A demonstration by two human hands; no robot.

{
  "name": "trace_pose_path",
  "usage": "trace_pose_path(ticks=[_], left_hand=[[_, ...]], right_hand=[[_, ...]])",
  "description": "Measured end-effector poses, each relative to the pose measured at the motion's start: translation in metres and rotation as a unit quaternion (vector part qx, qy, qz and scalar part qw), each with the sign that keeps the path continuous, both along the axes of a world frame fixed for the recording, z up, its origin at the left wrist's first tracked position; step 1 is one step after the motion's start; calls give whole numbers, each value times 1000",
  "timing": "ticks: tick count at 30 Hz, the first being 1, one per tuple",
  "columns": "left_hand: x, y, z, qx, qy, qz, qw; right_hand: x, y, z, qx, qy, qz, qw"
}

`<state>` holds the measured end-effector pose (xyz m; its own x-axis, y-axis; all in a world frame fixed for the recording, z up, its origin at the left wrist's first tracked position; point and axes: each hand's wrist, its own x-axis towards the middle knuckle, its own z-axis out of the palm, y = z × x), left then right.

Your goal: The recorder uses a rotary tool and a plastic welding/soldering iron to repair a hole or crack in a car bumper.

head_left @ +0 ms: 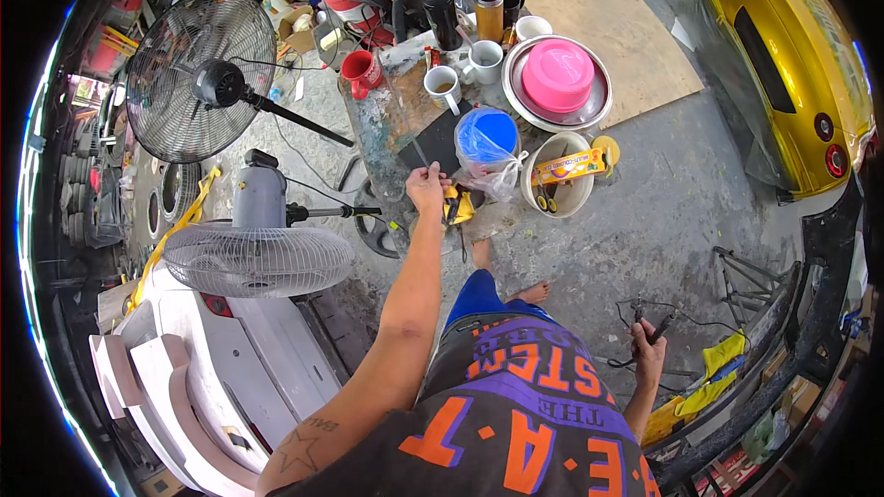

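A thin, straight grey rod [416,144] stands out from the left hand [426,190], sloping over the table; I cannot tell what kind it is. In the right hand [648,354], held low at the side, I see a black handle [662,329], tilted, with a dark cable near it. A yellow and black thing [459,206] is just beside the left hand.

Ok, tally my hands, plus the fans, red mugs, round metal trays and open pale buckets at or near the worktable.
2 hands: left hand, right hand
2 fans: upper fan, lower fan
1 red mug
1 round metal tray
1 open pale bucket
Total: 7
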<state>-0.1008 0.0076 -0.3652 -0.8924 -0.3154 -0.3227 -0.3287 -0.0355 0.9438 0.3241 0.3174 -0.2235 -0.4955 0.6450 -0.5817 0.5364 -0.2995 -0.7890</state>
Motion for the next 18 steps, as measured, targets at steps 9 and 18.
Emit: trace_pose_path(ticks=[9,18], left_hand=[[11,1,32,58,-213,-325,920],[9,6,17,19,-136,-292,946]], right_hand=[[-1,-2,-1,-2,1,-11,1000],[-36,-10,-7,12,-78,204,976]])
